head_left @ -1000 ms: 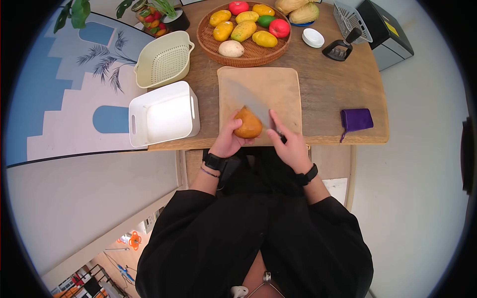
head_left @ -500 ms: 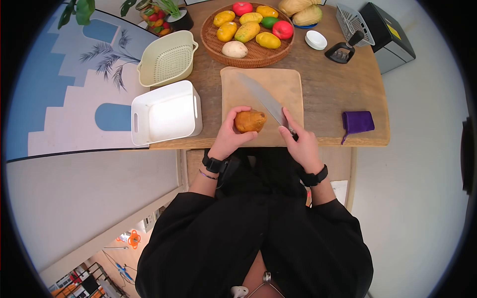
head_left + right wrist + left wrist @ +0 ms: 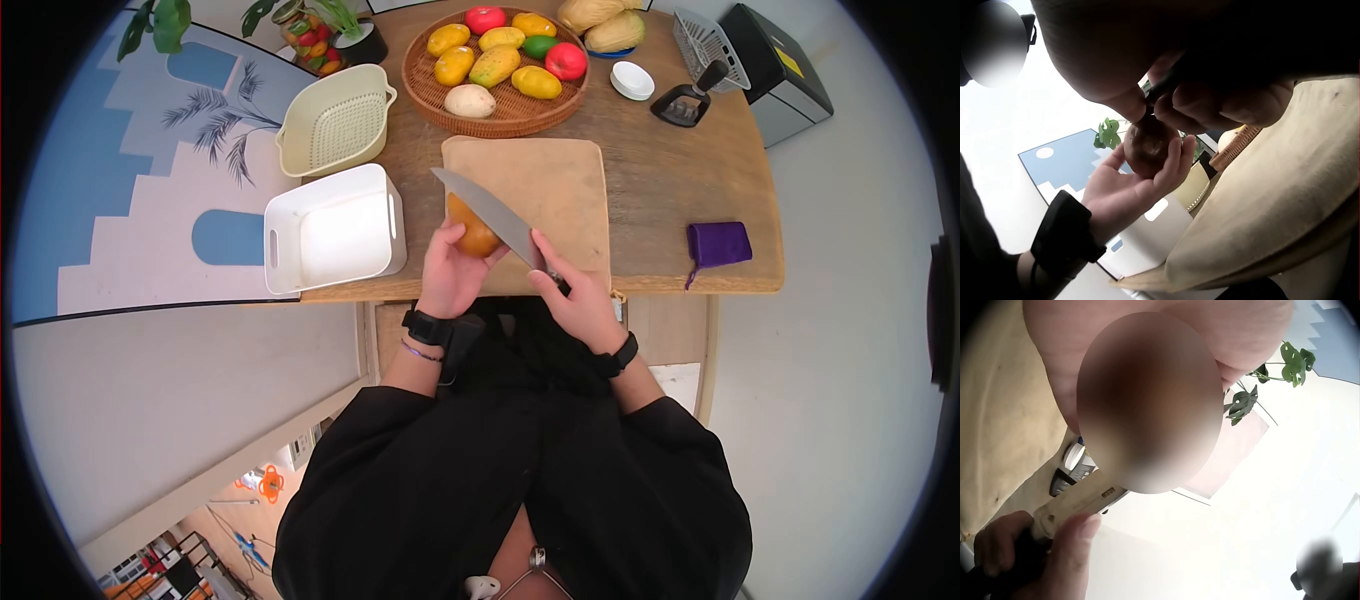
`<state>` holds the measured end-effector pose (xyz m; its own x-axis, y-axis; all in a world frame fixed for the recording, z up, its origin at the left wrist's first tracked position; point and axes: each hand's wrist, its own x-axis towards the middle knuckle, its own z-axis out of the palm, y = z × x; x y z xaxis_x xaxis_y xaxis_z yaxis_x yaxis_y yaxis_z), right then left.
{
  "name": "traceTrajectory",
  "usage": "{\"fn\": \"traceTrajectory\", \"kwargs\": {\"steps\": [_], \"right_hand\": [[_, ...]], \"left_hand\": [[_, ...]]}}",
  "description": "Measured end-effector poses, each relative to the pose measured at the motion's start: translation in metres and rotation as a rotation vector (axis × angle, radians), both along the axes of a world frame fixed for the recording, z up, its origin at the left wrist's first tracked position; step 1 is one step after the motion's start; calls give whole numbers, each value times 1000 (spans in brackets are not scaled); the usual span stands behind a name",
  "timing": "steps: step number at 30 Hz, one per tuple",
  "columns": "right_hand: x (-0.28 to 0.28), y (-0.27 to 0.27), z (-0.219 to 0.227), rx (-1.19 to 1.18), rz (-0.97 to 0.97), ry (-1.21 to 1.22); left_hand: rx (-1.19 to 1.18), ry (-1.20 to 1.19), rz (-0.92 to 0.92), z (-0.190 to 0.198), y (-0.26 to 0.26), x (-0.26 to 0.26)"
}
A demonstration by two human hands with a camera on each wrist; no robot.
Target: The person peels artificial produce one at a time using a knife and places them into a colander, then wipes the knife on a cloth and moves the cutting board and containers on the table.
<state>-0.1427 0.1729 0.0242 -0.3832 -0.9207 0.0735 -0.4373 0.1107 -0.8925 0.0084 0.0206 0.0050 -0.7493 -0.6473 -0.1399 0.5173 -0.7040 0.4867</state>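
Note:
My left hand (image 3: 452, 272) grips a brownish-orange, pear-shaped fruit (image 3: 477, 238) over the near left part of the cutting board (image 3: 550, 180). My right hand (image 3: 582, 308) holds a kitchen knife (image 3: 503, 217) by its dark handle. Its long blade points away to the left and overlaps the fruit's upper right side in the head view. In the right wrist view, left fingers and palm cup the fruit (image 3: 1146, 161) from below, and a dented end faces the camera. A blurred patch hides the fruit in the left wrist view, where the blade (image 3: 1079, 503) runs up to it.
Left of the board stand a white bin (image 3: 335, 235) and a pale colander (image 3: 350, 130). A wicker tray (image 3: 495, 127) of fruit lies behind it. On the right are a purple pouch (image 3: 720, 242), a black-handled tool (image 3: 682, 105) and a white bowl (image 3: 632, 80).
My left hand has turned the fruit over and back, moving it slightly left and away. My right hand has brought the knife left, from beside the fruit to across it.

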Motion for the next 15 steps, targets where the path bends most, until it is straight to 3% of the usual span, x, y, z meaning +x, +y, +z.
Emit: {"fn": "traceTrajectory", "kwargs": {"steps": [2,4,8,11,13,14,15], "right_hand": [[3,0,-5,16,20,7],[5,1,-15,-45,56,-26],[-1,6,-20,1,99,-76],[-7,6,-20,83,44,-107],[-9,5,-15,177,-69,47],[-9,4,-16,175,-66,47],[-7,3,-18,11,-30,36]], "left_hand": [[21,-3,25,-3,1,0],[-141,-168,50,-13,2,1],[-122,-174,31,-16,1,6],[-101,-175,6,-7,1,8],[-100,-174,-81,-1,-1,8],[-101,-174,-77,-4,-3,7],[-48,-125,-86,-10,-5,5]]}}
